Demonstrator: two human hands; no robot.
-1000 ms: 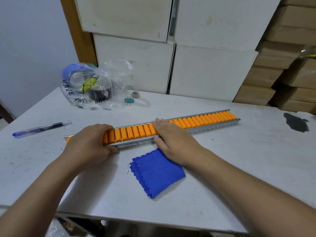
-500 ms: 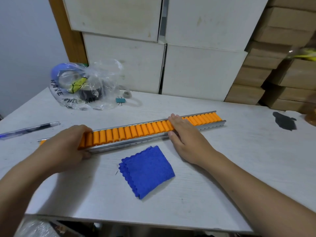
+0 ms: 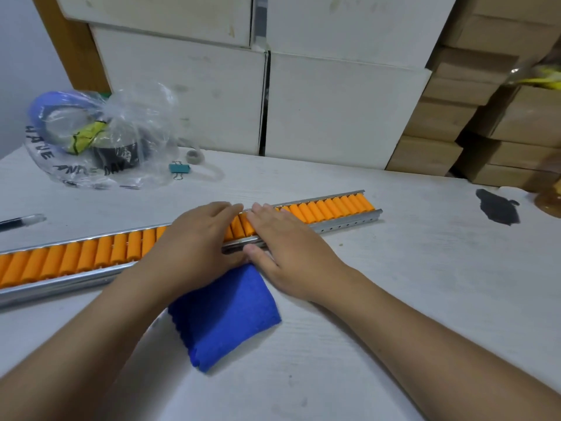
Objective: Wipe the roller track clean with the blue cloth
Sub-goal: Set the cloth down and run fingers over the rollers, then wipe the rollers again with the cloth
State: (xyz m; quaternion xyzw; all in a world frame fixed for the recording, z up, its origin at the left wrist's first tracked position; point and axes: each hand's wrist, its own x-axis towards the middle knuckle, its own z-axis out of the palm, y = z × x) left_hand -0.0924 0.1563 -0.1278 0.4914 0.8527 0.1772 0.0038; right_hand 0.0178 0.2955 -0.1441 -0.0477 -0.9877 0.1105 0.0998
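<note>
The tabletop (image 3: 394,299) carries the roller track (image 3: 76,256), whose long axis is laid slantwise, from low beyond the left hand (image 3: 194,247) to its far end up past the right hand (image 3: 282,247). Both hands are spread flat, palms pressed on the orange rollers, nothing pinched. The rollers may spin under the palms, so the track could be skated sideways. The blue cloth (image 3: 224,317) is lain folded just beneath both wrists, ungripped; it could be dragged off by a forearm

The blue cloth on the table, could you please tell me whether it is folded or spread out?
Folded: the blue cloth shows stacked scalloped layers along its left edge.
</note>
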